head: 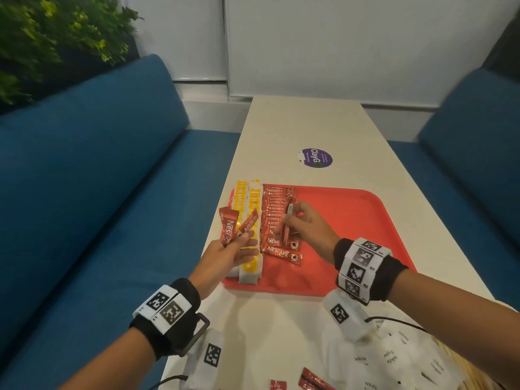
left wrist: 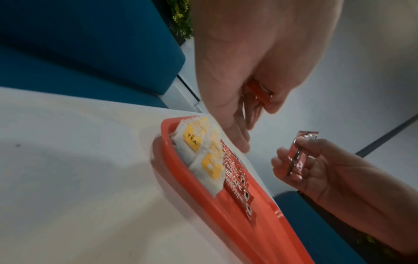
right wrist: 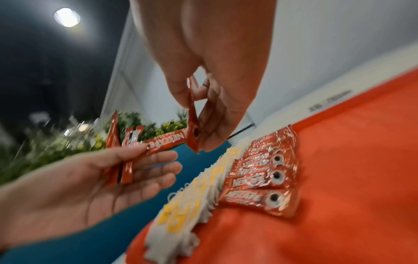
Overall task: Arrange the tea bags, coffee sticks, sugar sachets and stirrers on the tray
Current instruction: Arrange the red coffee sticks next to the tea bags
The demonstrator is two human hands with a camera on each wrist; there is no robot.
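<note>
A red tray (head: 351, 220) lies on the white table. Along its left side run two rows of white-and-yellow tea bags (head: 250, 220), with a row of red coffee sticks (head: 277, 223) beside them. My left hand (head: 239, 237) hovers over the tea bags and holds a small bunch of coffee sticks (head: 229, 229) fanned between thumb and fingers. Above the coffee row, my right hand (head: 287, 220) pinches a single coffee stick (head: 288, 220), nearly on end. The right wrist view shows that stick (right wrist: 193, 125) hanging from the fingertips over the laid row (right wrist: 260, 180).
White sugar sachets (head: 394, 358) are piled on the table near me at the right. Loose coffee sticks (head: 309, 378) lie at the bottom edge. A purple sticker (head: 316, 158) sits beyond the tray. Blue benches (head: 98, 178) flank the table. The tray's right half is bare.
</note>
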